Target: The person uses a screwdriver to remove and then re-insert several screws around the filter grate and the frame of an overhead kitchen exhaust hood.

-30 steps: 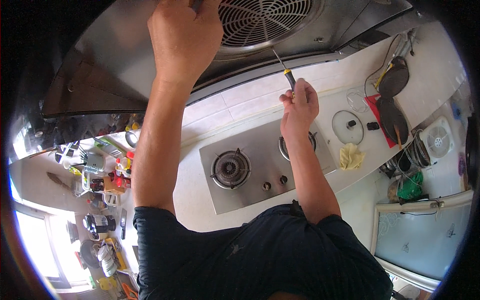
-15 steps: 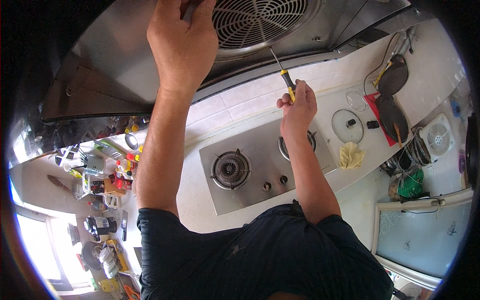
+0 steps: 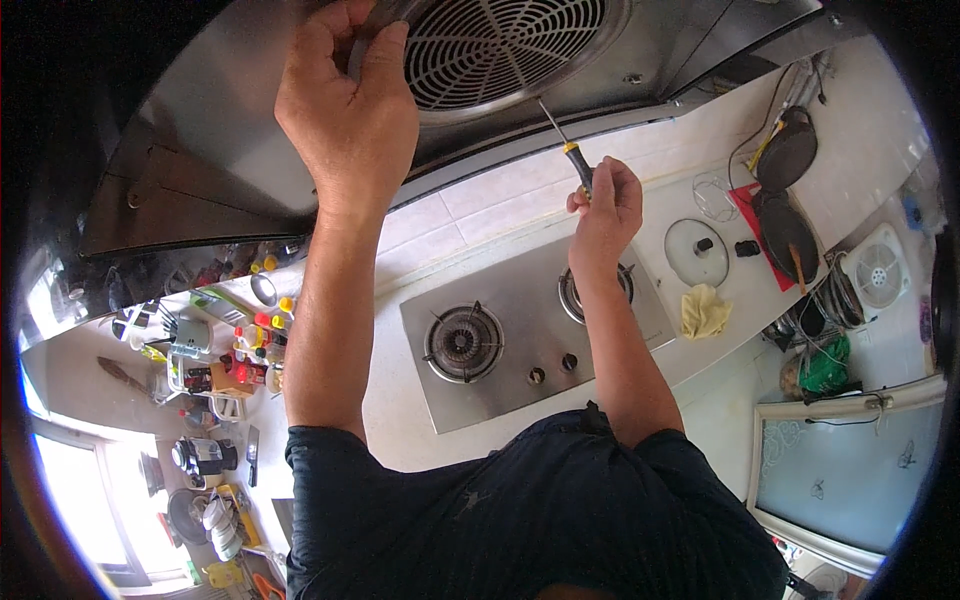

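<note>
Overhead is a dark metal range hood [image 3: 240,110] with a round slotted grille [image 3: 500,48] in its underside. My left hand [image 3: 350,110] is raised to the grille's left edge, thumb and fingers closed on its rim; some fingertips are hidden behind the hand and rim. My right hand [image 3: 608,205] grips the handle of a black and yellow screwdriver [image 3: 574,158]. Its thin metal shaft points up and left, with the tip at the grille's lower right rim. Whether the tip is wedged under the rim cannot be made out.
Below my arms lies a steel two-burner gas hob [image 3: 500,390]. To its right are a glass lid [image 3: 690,262], a yellow cloth [image 3: 704,312] and an opened black pan [image 3: 785,235]. Bottles [image 3: 262,335] and a cleaver [image 3: 252,455] sit at the left.
My left hand and the grille have shifted a little left and down, baring more of the grille's left rim. My right hand has slid slightly up the screwdriver's handle; the tip stays at the rim.
</note>
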Tool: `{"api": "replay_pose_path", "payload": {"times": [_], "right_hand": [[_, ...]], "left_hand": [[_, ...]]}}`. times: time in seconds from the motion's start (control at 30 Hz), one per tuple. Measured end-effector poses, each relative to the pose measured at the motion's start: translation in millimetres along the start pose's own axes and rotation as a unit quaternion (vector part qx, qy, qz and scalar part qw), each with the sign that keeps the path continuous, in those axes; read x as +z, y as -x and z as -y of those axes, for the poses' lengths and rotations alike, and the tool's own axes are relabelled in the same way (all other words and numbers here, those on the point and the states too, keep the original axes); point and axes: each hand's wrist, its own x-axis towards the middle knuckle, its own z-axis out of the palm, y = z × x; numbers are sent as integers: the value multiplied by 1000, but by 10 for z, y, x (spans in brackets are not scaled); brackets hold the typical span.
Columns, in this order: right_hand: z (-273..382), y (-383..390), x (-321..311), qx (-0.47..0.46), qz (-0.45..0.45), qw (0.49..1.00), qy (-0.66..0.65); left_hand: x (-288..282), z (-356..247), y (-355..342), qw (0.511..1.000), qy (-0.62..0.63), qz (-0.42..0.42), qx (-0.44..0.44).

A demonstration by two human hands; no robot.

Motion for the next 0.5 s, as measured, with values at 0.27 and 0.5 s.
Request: {"api": "replay_pose_path", "payload": {"times": [0.27,0.5], "right_hand": [[-23,26,14,-47,-17,998,49],[4,23,-23,63,-11,992,106]], "left_hand": [[-15,-60,26,999,30,7,-21],[-15,-103,126,997,69,-4,-29]]}}
